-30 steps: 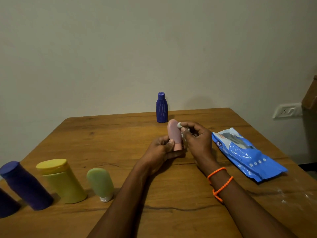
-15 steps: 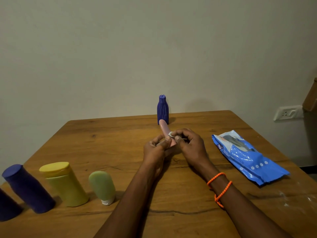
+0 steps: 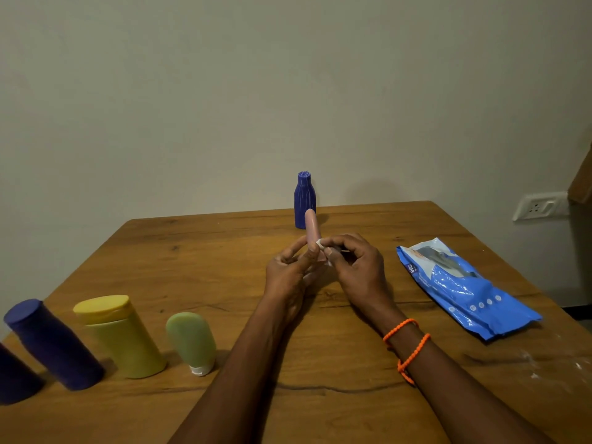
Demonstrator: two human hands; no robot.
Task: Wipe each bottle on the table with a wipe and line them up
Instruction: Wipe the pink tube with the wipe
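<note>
I see both hands up over the middle of the desk (image 3: 224, 251). Left hand (image 3: 290, 272) grips the lower end of the pink bottle (image 3: 311, 227), thumb curled against its side, bottle upright and off the desk. Right hand (image 3: 357, 267) pinches a small white wipe (image 3: 320, 243) against the bottle's right side, fingers curled. How much wipe is bunched in that hand I can't tell, most of it is hidden.

Just past the hands, a blue ribbed bottle (image 3: 304, 200) stands upright near the far desk edge, partly behind the pink one. Well to the left of the left hand, a row near the front edge: green bottle (image 3: 191, 341) cap down, yellow bottle (image 3: 120, 336), dark blue bottle (image 3: 53, 342), and another dark one (image 3: 14, 376) cut off by the frame. Right of the right hand, apart from it, a blue wipes pack (image 3: 464, 290) lies flat. Orange bracelets (image 3: 407, 344) on the right wrist.
</note>
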